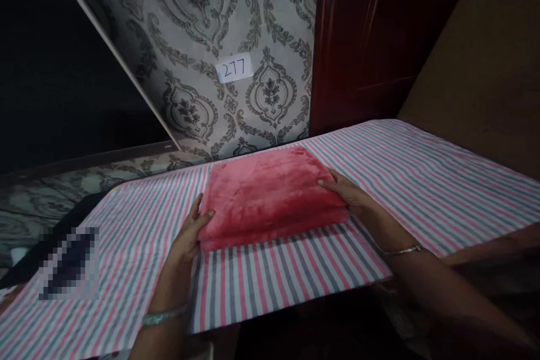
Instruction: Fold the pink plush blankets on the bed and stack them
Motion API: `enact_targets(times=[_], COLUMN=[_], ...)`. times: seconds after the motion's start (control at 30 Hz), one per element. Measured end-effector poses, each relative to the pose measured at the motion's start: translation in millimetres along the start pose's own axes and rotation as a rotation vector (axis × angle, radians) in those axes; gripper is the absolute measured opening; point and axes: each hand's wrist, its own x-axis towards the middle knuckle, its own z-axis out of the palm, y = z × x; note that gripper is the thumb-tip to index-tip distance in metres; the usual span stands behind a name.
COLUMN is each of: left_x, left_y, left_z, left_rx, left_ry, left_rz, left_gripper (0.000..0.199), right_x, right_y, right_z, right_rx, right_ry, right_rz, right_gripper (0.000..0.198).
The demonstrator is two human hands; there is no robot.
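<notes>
A: Grey patterned wallpaper (270,22) covers the wall ahead of the left hand (184,236) and the right hand (351,196), and a pink, grey and white striped cloth (261,287) is spread below them. What shows on the wall?

B: A white label (234,68) reading "277", beyond the hands and between them. Past the right hand stands a glossy dark red panel (358,39), with a brown surface (476,79) farther right. Up and to the left of the left hand is a large dark panel (63,79) with a pale edge.

A: And between the hands?

B: A folded, plush red blanket (270,191), with the striped cloth around it.

A: How does each hand stand?

B: The left is partly closed on the blanket's left side, thumb on top and fingers along the edge. The right has the opposite side likewise, thumb pressed over the top.

A: Do the fingertips curl beneath?

B: In this dim light I can't tell, nor whether the blanket's near edge is slightly raised.

A: Anything on the wrists?

B: A pale green bangle (164,316) behind the left hand, a thin metallic bangle (403,250) behind the right.
</notes>
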Motion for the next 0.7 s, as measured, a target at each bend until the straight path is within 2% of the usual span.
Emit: enact_targets(times=[0.13, 0.23, 0.3, 0.37, 0.43, 0.5, 0.57, 0.63, 0.7], left_x=[-17, -27, -31, -36, -43, -51, -55, -53, -46], left_y=[5, -9, -20, -26, -29, -31, -36, -41, -47], left_z=[-12, -24, -31, -37, -40, -43, -46, -50, -53], left_rx=[-0.028, 0.033, 0.138, 0.324, 0.582, 0.872, 1.147, 1.330, 1.420], left_ry=[0.048, -0.010, 0.036, 0.116, 0.126, 0.046, -0.055, -0.113, -0.114], left_rz=[-0.026, -0.137, -0.136, 0.005, 0.282, 0.613, 0.872, 1.026, 1.096], left_gripper=[0.089, 0.090, 0.087, 0.084, 0.084, 0.084, 0.077, 0.068, 0.072], right_x=[-20, -33, -37, -40, -46, -58, -71, -81, -84], right_y=[4, 24, 37, 44, 47, 47, 48, 49, 51], right_z=[-1, -6, -10, -14, -18, -20, -20, -18, -15], right_rx=[0.010, -0.013, -0.017, -0.082, -0.232, -0.455, -0.717, -0.951, -1.094], right_ry=[-0.060, -0.097, -0.096, -0.074, -0.011, 0.052, 0.064, 0.034, 0.013], right_rz=[-0.023, 0.029, 0.024, -0.023, -0.102, -0.234, -0.424, -0.593, -0.684], right_gripper=[0.074, 0.081, 0.084, 0.084, 0.083, 0.081, 0.080, 0.079, 0.084])
